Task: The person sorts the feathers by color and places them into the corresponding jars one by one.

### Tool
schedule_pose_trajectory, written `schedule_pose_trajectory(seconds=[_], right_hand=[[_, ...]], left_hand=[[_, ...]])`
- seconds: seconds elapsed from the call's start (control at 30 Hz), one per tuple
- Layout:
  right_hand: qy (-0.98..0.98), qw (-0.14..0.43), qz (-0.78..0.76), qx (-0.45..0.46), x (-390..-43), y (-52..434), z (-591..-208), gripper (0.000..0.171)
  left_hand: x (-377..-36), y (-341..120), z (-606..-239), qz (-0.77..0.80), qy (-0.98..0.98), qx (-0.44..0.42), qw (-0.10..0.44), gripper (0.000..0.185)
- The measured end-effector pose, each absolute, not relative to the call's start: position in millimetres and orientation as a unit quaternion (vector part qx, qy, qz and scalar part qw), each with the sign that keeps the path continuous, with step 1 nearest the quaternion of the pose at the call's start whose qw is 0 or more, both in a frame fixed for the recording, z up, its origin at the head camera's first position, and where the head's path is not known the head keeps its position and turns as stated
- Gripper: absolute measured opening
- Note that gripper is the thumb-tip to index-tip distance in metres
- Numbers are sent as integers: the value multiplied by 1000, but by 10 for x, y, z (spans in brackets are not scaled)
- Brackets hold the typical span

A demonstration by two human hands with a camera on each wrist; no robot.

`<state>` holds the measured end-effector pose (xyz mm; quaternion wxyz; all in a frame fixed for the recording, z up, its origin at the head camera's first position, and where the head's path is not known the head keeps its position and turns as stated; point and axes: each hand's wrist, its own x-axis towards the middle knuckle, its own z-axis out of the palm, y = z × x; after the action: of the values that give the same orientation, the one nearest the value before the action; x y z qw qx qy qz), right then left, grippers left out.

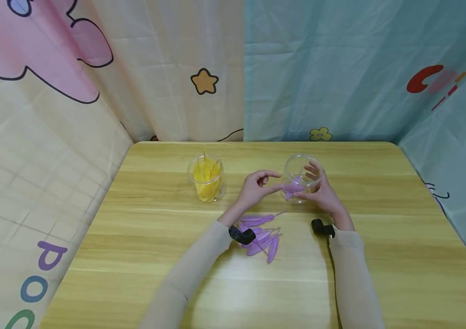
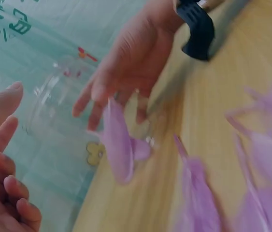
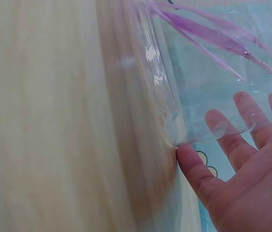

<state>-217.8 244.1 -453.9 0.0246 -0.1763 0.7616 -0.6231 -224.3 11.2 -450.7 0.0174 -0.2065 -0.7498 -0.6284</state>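
Observation:
A clear plastic jar stands tilted at the middle of the wooden table. My right hand grips it from the right, with fingers spread along its wall and the thumb at its base. A purple feather lies inside the jar. Just left of the jar's mouth hovers my left hand; its fingers are loosely curled and hold nothing. Several loose purple feathers lie on the table between my wrists.
A second clear jar filled with yellow feathers stands to the left of my left hand. Printed cloth curtains hang behind the table and along both sides. Black wrist mounts sit on both forearms.

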Motion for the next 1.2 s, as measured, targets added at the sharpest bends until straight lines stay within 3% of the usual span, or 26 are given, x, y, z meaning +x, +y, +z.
schedule_pose_trajectory(seconds=[0.17,0.47,0.7,0.83,1.03,1.2], right_hand=[[766,31,-621,-162,-2186,2433,-4528,97],[762,30,-625,-167,-2241,2476,-4647,99],[767,21,-618,-170,-2312,2534,-4781,99],[768,20,-618,-170,-2314,2537,-4790,100],[766,20,-619,-171,-2323,2530,-4806,100],[765,21,-621,-170,-2313,2528,-4802,100]], left_hand=[[-2141,-102,-4665,-572,-789,-221,-27,36],[-1773,-405,-4739,-385,-853,-345,-79,24],[-1518,-454,-4743,-311,-850,-422,-52,22],[-1455,-426,-4764,-306,-832,-459,-62,25],[-1436,-409,-4796,-296,-823,-478,-83,26],[-1445,-396,-4808,-260,-831,-488,-66,26]])
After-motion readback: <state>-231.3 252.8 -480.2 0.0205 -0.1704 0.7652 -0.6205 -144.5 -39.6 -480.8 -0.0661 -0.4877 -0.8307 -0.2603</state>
